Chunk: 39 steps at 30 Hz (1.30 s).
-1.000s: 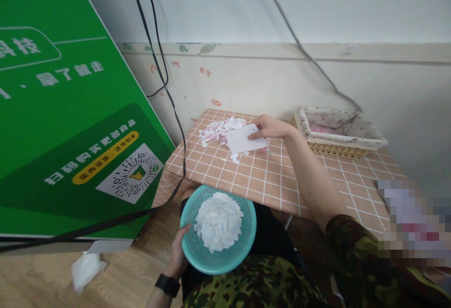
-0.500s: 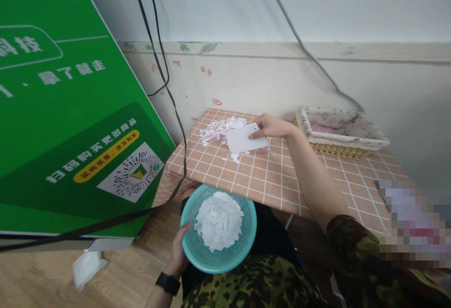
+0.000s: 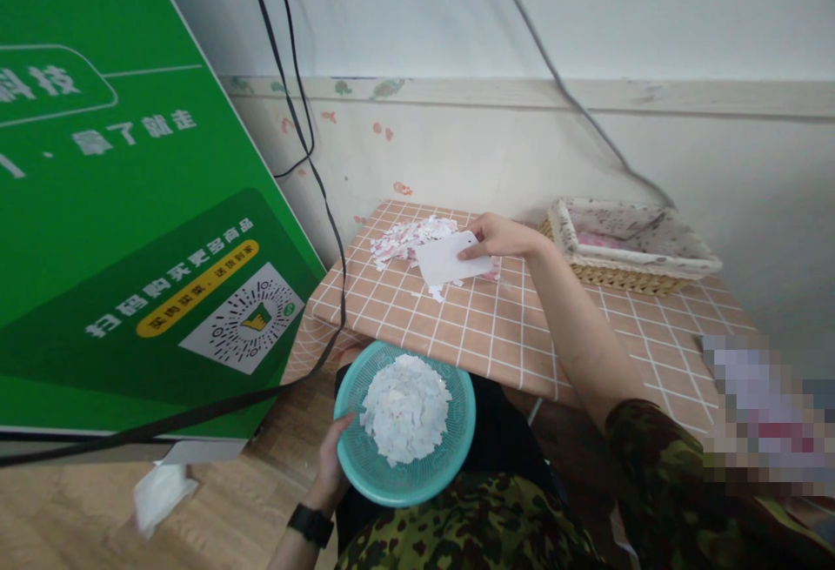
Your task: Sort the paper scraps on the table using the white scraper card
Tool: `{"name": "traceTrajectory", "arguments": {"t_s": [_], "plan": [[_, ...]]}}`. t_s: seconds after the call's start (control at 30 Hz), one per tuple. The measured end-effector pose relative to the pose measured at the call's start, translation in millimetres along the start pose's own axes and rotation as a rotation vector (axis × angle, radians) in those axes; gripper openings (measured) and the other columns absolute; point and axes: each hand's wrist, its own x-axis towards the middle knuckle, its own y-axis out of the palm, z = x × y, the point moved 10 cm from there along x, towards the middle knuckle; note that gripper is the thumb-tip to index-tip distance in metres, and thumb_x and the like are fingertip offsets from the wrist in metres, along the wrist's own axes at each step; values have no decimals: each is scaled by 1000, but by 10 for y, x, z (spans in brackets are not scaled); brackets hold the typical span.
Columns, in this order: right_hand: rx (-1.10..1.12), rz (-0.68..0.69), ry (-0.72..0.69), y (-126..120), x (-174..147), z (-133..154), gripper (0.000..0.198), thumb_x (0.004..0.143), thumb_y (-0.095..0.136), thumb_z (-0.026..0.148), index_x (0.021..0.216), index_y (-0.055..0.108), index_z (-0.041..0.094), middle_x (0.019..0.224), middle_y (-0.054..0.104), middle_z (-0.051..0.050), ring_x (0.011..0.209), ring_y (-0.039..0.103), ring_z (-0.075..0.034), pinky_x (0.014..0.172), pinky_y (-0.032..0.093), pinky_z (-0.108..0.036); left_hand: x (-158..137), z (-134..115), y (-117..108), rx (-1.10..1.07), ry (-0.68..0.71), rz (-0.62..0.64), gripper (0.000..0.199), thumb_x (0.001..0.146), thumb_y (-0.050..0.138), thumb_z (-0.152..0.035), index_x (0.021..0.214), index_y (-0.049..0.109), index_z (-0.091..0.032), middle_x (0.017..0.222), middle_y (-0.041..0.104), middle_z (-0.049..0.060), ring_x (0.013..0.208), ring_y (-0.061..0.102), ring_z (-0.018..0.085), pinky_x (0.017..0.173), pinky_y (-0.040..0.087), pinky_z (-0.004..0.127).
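White card (image 3: 450, 258), with a small hole near one corner, is pinched between the thumb and fingers of the right hand (image 3: 499, 235), held over the tabletop just in front of and partly covering a heap of torn paper scraps (image 3: 410, 235), white with pink bits. The left hand (image 3: 331, 457), well apart from the right, is clamped on the rim of a round teal plastic colander (image 3: 356, 474), thumb over the edge; a mound of whitish scraps (image 3: 404, 409) fills its middle. Around the left wrist sits a black watch (image 3: 310, 526). Beneath the colander are dark trousers (image 3: 499, 413), and nearer still a camouflage shirt (image 3: 483, 518). Both the heap and a few stray scraps lie on a brown tablecloth (image 3: 509, 326) with a white grid. Beyond the right forearm stands a wicker basket (image 3: 619, 278) with a printed cloth lining and something pink inside; what lies at the table's right end is pixelated. A grey cable (image 3: 554, 83) crosses the wall (image 3: 417, 22) behind. Leftward, black cords (image 3: 293, 83) hang before a green sign panel (image 3: 130, 204), and a crumpled white item (image 3: 163, 496) lies on the wood floor (image 3: 261, 500).
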Motion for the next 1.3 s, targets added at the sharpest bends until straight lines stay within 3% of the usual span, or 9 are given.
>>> {"name": "traceTrajectory", "arguments": {"t_s": [0.23, 0.43, 0.63, 1.07, 1.3], "plan": [[15, -119, 1, -103, 14, -3, 27, 68, 63, 35, 79, 68, 11, 67, 61, -2, 60, 51, -12, 53, 37, -23, 20, 1, -25, -12, 10, 6, 20, 64, 68, -28, 75, 74, -12, 71, 76, 9, 62, 68, 24, 65, 54, 37], [8, -14, 1, -15, -15, 60, 25, 66, 65, 34, 74, 68, 10, 63, 60, -2, 57, 50, -12, 52, 37, -24, 20, -1, -17, -8, 13, 12, 19, 64, 68, -28, 72, 74, -11, 66, 75, 8, 59, 67, 23, 63, 54, 35], [-3, -131, 31, -117, 25, -47, 27, 68, 63, 35, 77, 68, 10, 65, 59, -2, 60, 51, -13, 53, 38, -24, 23, 7, -18, 4, 4, 19, 21, 64, 68, -29, 73, 74, -11, 68, 75, 9, 60, 68, 25, 63, 54, 37], [56, 16, 59, -40, -42, -74, 28, 63, 65, 34, 78, 68, 11, 65, 62, -3, 57, 55, -13, 50, 41, -23, 49, 3, -51, 2, 17, -2, 20, 62, 68, -29, 72, 74, -12, 68, 75, 9, 60, 68, 26, 62, 55, 39], [-11, -40, 69, -181, -109, -87, 24, 64, 64, 32, 75, 67, 10, 67, 61, -2, 59, 53, -13, 50, 40, -22, 33, -3, -9, -8, 19, 28, 20, 64, 68, -28, 74, 74, -12, 70, 75, 8, 61, 68, 25, 64, 55, 38]]}}
